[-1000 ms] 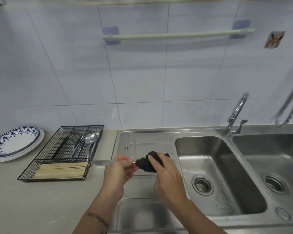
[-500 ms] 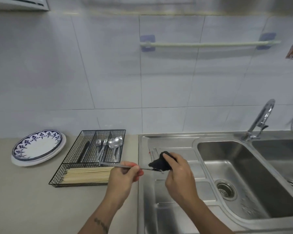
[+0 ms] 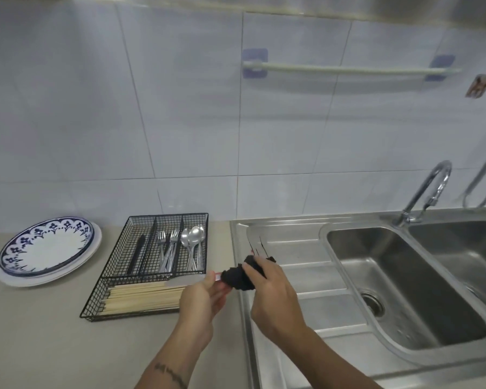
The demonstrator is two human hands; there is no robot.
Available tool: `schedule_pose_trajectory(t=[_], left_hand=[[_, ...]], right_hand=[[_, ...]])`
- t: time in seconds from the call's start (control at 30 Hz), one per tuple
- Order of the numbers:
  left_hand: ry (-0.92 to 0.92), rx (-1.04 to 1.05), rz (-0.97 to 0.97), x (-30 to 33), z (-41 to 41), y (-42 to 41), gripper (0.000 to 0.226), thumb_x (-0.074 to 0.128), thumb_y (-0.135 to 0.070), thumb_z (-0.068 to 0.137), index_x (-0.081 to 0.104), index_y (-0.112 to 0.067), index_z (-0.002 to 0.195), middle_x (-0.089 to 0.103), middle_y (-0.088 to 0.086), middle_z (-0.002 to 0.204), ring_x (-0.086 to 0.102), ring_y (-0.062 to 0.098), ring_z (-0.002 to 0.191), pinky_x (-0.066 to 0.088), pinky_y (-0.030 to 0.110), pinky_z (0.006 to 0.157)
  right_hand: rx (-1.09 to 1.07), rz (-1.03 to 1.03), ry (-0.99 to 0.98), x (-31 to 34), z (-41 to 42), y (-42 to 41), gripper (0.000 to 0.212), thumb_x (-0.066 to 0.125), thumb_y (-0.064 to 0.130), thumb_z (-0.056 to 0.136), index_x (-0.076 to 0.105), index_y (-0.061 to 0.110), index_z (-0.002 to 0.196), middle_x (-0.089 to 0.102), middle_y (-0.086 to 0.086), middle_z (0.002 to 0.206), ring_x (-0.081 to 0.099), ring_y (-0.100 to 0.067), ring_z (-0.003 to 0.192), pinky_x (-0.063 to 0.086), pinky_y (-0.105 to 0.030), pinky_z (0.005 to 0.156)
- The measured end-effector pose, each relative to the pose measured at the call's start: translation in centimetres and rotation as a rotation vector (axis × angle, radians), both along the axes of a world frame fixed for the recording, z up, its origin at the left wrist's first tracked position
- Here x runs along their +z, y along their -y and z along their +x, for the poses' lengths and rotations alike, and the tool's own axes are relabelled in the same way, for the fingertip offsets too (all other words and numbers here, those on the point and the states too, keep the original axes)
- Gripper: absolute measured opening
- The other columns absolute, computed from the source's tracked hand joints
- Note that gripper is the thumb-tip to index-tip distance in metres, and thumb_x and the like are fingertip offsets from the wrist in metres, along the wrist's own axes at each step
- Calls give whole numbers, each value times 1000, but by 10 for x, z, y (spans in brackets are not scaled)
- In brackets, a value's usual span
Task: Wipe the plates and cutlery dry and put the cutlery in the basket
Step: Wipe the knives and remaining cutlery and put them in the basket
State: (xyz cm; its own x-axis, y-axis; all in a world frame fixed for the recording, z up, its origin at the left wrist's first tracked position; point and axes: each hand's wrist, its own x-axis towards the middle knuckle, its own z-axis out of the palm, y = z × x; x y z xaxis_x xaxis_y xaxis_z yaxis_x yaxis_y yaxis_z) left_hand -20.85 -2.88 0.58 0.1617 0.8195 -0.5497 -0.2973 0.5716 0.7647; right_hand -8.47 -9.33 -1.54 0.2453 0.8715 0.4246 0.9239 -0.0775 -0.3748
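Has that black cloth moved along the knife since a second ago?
Yes. The black cloth in the right hand was over the sink's draining board; now it sits at its left rim, nearer the wire basket.

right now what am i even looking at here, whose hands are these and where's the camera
There is no machine here. The one picture comes from a wide-angle camera worn on a person's head, looking forward and down, so the two bare arms are that person's own.

The left hand holds a knife with its blade pointing left over the basket. The right hand grips a dark cloth bunched around the knife's other end.

On the beige counter sits a black wire basket holding forks, spoons, a dark utensil and wooden chopsticks. Left of it is a stack of plates, the top one blue-patterned. On the right is a steel double sink with a faucet.
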Motion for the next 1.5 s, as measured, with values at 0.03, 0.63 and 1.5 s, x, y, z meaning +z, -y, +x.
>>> schedule_pose_trajectory(t=[0.03,0.63,1.5], left_hand=[[6,4,2,0,0,-2,19,54,-17,101,66,-3,96,73,16,89,70,22,79,51,35,78],[-134,108,70,-20,-19,-64,27,49,-20,104,67,-2,94,75,12,77,74,21,72,58,36,75],[-1154,-196,265,-55,-106,-228,18,56,-9,90,72,-7,97,68,10,87,59,23,74,46,30,68]], right_hand=[[42,15,27,1,-4,-3,62,68,-3,65,63,15,124,59,-10,128,56,-30,116,52,-41,94],[77,-85,105,-22,30,-37,74,75,-12,58,63,12,127,55,-12,133,55,-31,119,54,-40,92],[-70,-164,-122,-49,66,-92,63,67,-15,70,63,11,127,58,-8,132,54,-32,117,55,-49,87]])
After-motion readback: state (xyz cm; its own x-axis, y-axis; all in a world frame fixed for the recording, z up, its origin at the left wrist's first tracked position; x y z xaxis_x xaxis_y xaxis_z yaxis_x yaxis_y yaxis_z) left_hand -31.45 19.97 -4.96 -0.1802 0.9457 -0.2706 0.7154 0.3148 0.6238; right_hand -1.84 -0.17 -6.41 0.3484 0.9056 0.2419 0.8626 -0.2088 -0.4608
